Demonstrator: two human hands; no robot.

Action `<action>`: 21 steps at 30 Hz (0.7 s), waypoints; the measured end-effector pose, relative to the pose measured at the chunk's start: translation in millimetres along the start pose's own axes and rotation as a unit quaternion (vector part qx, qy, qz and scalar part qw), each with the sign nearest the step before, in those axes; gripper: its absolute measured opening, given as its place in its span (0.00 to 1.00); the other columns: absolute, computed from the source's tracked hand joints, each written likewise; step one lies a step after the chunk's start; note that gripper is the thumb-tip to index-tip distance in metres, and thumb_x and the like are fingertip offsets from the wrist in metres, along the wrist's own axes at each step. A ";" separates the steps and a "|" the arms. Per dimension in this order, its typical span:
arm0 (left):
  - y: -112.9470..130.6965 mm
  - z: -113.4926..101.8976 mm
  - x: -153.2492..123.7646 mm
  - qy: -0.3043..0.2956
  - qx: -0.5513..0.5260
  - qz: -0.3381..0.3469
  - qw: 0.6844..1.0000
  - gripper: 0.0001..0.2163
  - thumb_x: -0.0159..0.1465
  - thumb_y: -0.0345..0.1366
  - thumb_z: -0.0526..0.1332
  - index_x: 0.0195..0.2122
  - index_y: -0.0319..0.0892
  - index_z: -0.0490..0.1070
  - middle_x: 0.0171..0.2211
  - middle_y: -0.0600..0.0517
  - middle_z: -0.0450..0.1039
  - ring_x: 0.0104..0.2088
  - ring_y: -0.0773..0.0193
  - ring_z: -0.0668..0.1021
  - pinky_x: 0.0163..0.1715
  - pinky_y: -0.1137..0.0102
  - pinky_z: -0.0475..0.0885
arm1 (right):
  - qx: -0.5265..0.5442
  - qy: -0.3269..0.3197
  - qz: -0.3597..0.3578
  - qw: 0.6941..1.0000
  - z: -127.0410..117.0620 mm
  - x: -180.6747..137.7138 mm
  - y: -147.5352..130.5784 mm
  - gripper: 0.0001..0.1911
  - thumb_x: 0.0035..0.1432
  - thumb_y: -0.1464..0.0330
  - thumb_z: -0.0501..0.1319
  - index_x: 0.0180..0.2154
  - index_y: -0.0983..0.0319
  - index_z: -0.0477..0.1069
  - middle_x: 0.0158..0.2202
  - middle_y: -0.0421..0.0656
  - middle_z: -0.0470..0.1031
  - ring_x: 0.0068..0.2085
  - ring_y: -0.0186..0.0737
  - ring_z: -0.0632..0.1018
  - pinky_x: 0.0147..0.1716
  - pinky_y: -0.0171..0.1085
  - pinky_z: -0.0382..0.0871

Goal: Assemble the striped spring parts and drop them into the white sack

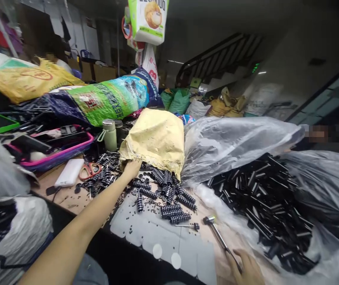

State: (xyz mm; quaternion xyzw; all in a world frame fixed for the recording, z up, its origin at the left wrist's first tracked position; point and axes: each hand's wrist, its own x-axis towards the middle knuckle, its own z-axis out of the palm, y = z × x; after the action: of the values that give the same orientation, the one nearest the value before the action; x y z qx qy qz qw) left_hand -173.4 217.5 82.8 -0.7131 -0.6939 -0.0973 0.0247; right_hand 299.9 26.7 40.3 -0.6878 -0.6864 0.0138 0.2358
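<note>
My left hand (132,168) reaches far forward to the open mouth of a yellow sack (155,136), its fingers hidden under the sack's lower edge. Black ribbed spring-like parts (169,198) spill out of the sack onto the table beside that hand. My right hand (246,269) is at the bottom edge, closed round the handle of a small metal hammer (217,233) whose head lies near the ribbed parts. A single thin pin with a black cap (189,226) lies just left of the hammer head.
A clear plastic bag (320,253) holding several black rods (264,198) fills the right. Red scissors (90,170), a white power bank (70,173), a green flask (109,134), a pink tray (56,154) and printed sacks (110,101) lie left and behind.
</note>
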 end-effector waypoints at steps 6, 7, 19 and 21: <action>-8.1 2.2 2.4 -0.015 0.012 0.074 0.997 0.19 0.56 0.21 0.44 0.47 0.38 0.63 0.39 0.41 0.70 0.42 0.57 0.71 0.41 0.63 0.64 | 0.059 -0.025 0.011 0.998 0.2 53.2 -54.8 0.14 0.54 0.59 0.51 0.35 0.61 0.65 0.37 0.46 0.69 0.42 0.44 0.69 0.42 0.43 0.63; -7.5 1.9 2.6 -0.004 0.016 0.084 0.996 0.20 0.56 0.21 0.44 0.48 0.36 0.63 0.38 0.39 0.70 0.40 0.56 0.72 0.40 0.62 0.65 | 0.069 -0.022 0.013 0.997 2.3 67.2 -61.7 0.13 0.54 0.60 0.51 0.35 0.62 0.66 0.36 0.46 0.69 0.41 0.44 0.69 0.42 0.42 0.63; 156.0 30.6 -156.0 0.085 -0.169 0.315 0.930 0.27 0.56 0.19 0.42 0.58 0.43 0.52 0.34 0.47 0.71 0.30 0.63 0.73 0.26 0.69 0.70 | 0.158 0.096 0.191 0.964 25.7 204.6 -63.4 0.06 0.55 0.70 0.53 0.33 0.66 0.65 0.33 0.45 0.68 0.45 0.47 0.67 0.44 0.47 0.58; 154.9 40.0 -175.1 0.101 -0.133 0.307 0.937 0.26 0.58 0.21 0.45 0.57 0.44 0.53 0.38 0.46 0.71 0.35 0.60 0.73 0.32 0.65 0.70 | 0.203 0.094 0.212 0.951 19.8 203.9 -62.0 0.08 0.56 0.68 0.53 0.34 0.67 0.65 0.33 0.42 0.68 0.39 0.38 0.70 0.41 0.42 0.62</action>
State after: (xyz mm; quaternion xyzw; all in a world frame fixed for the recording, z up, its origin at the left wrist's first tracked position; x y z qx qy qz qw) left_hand -18.3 46.4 28.7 -0.8747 -0.4155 -0.2480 0.0281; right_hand 246.6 223.2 106.2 -0.7533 -0.4825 0.1374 0.4254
